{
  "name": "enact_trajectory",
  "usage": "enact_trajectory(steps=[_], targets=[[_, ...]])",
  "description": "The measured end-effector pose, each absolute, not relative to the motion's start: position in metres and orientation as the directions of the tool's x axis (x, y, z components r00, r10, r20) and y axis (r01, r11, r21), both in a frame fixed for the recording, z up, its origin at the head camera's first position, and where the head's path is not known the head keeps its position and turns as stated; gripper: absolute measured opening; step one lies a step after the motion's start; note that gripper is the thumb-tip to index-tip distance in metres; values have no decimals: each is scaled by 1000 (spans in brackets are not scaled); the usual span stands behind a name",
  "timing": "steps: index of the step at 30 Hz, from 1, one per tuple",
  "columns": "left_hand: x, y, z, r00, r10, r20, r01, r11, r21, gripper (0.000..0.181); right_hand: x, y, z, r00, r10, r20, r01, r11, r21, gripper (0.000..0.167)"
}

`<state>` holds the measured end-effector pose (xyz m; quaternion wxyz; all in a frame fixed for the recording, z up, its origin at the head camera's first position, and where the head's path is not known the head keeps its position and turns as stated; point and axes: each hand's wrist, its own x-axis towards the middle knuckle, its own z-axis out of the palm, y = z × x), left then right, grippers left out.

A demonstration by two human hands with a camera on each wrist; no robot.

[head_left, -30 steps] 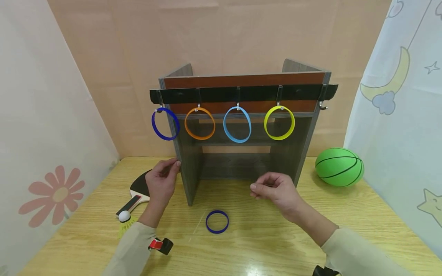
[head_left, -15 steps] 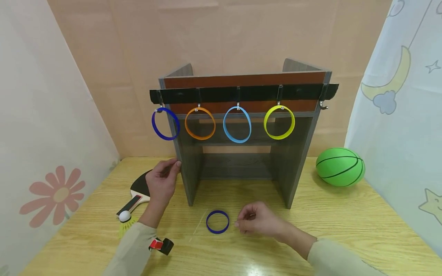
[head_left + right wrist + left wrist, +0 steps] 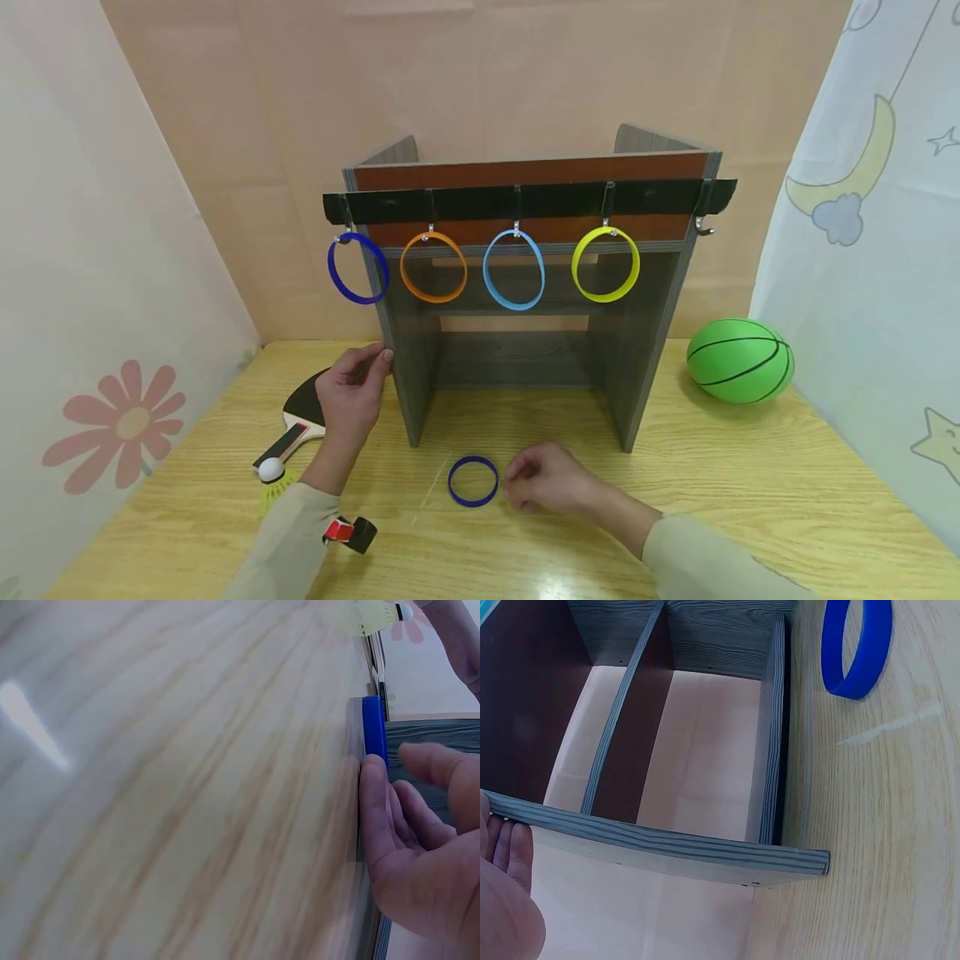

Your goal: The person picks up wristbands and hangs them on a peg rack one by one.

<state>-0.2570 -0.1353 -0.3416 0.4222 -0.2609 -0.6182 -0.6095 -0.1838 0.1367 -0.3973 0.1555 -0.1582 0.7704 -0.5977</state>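
Observation:
A dark blue ring lies flat on the wooden table in front of the grey shelf. Just to its right is my right hand, low over the table. In the right wrist view its thumb and fingers stand apart, the fingertips at the ring's near edge; whether they touch it I cannot tell. My left hand pinches the front edge of the shelf's left panel. From a black strip across the shelf's top hang a blue ring, an orange ring, a light blue ring and a yellow ring on hooks.
At the strip's right end a metal hook bears no ring. A green ball sits right of the shelf. On the left lie a table tennis paddle and a yellow shuttlecock.
My right hand has come down from in front of the shelf's right side to the table, then left to beside the blue ring. The left hand has stayed on the panel.

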Motion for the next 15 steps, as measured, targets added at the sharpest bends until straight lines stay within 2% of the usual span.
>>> enact_trajectory(steps=[5,11,15], targets=[[-258,-135,-343,-512,-198,835,829,140,542,10,-187,131,-399,-918,-393,-45,-60,251,-966,15],[-254,-133,-338,-511,-205,835,833,123,540,12,-188,124,-399,-932,-344,-113,25,249,-968,14],[-244,-129,-330,-511,-199,836,832,129,539,10,-188,120,-400,-940,-323,-111,22,266,-964,14]])
